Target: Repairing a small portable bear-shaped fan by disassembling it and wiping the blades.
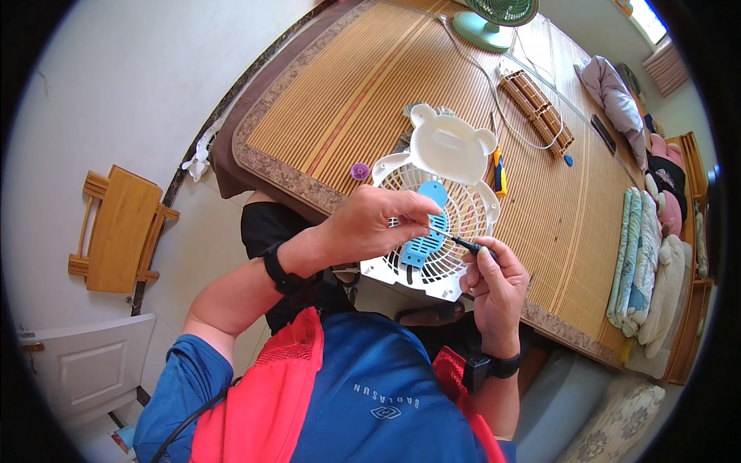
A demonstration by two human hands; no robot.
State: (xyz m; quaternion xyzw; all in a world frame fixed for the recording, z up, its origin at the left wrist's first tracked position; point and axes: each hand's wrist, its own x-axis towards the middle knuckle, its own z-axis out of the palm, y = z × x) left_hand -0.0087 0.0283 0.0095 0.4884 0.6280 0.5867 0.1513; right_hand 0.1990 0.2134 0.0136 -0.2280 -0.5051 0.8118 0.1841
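Head view: black-handled screwdriver, one, above white fan grille, gripped at grille's right by right hand, shaft slanting leftward to left hand over grille's left, fingers curled near tip, hold undeterminable.

Free mat beyond purple knob; rightward, white grille, then apparently cable.

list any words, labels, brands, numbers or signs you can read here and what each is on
Blue shirt: one pale printed word above a small emblem, upside down in the picture; I won't copy it out.
Small colourful item by the door: too small to read.
Dark screwdriver: no lettering I can make out.
Nothing else readable.
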